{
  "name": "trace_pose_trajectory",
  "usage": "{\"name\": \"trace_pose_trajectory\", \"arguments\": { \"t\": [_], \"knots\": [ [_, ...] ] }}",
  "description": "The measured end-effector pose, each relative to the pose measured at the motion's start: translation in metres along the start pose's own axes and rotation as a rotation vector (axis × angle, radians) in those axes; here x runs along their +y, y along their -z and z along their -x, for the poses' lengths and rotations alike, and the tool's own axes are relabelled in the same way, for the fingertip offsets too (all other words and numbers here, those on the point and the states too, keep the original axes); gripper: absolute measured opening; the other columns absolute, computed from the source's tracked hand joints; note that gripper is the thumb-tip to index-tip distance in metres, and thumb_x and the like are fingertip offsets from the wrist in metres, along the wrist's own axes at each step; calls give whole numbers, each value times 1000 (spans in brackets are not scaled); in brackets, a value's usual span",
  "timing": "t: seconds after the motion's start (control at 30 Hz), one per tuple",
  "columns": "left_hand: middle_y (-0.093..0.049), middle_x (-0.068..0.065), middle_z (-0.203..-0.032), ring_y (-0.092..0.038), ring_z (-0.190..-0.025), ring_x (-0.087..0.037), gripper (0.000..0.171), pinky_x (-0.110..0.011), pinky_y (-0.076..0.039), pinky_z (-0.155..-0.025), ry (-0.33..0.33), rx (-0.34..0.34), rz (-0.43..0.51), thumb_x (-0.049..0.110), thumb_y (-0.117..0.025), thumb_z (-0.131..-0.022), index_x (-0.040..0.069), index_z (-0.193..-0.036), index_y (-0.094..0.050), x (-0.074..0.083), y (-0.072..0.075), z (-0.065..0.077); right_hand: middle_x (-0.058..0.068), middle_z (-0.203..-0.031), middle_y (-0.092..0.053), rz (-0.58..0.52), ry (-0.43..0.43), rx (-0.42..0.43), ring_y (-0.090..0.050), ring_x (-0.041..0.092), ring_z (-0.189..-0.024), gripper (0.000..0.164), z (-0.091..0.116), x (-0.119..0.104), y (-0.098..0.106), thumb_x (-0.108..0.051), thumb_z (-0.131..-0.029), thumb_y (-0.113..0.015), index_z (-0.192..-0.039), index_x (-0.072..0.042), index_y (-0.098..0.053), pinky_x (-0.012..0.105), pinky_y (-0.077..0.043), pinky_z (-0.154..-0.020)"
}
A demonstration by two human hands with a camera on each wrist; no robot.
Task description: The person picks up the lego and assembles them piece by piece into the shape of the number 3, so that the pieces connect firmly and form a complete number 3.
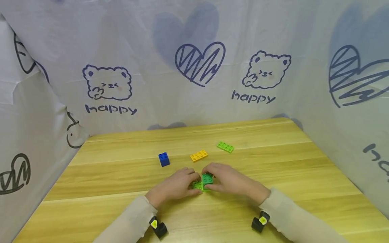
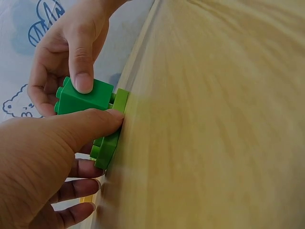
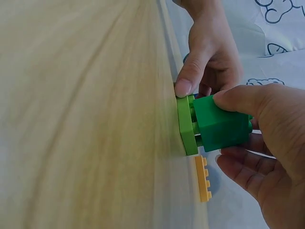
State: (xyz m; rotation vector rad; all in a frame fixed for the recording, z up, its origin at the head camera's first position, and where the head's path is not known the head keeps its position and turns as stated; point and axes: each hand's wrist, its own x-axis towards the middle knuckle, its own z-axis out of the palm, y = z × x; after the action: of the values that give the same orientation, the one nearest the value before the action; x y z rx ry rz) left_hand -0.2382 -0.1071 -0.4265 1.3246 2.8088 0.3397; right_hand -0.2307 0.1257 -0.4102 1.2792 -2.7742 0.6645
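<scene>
My left hand [image 1: 176, 184] grips a light green flat toy brick [image 1: 197, 185] with several studs, thumb on its near side. A darker green block [image 1: 207, 178] is pinched between the thumb and fingers of my right hand [image 1: 232, 179]. In the right wrist view the green block [image 3: 221, 124] sits over the right end of the flat brick [image 3: 187, 129]. Studs show in a narrow gap between the two, so they are not pressed flush. From the left wrist view, the left thumb partly covers both bricks.
Beyond the hands on the wooden table [image 1: 121, 202] are a blue block [image 1: 164, 159], a yellow flat brick [image 1: 199, 156] and another light green flat brick [image 1: 225, 146]. White cloth [image 1: 152, 94] with drawings hangs around the table's back and sides.
</scene>
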Motion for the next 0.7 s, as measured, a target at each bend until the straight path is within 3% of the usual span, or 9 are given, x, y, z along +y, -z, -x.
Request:
{"name": "trace_pose_trajectory", "arguments": {
  "t": [0.3,0.7],
  "knots": [
    [-55,7,-95,-46,-82,-10,33,-27,-43,-73,-5,7,-1,43,-66,-93,15,-110,-64,1,-1,0,-6,-107,-59,-9,23,12,-56,7,-90,34,1,0,-3,-29,-92,-71,-119,-12,-60,24,-49,-79],
    [-53,8,-94,-44,-80,-10,32,-26,-40,-70,22,-10,24,43,-67,-93,17,-110,-64,0,-2,0,-5,-107,-62,-29,-5,1,-57,3,-89,32,1,2,-4,-27,-90,-73,-115,-14,-59,22,-50,-77]
  ]
}}
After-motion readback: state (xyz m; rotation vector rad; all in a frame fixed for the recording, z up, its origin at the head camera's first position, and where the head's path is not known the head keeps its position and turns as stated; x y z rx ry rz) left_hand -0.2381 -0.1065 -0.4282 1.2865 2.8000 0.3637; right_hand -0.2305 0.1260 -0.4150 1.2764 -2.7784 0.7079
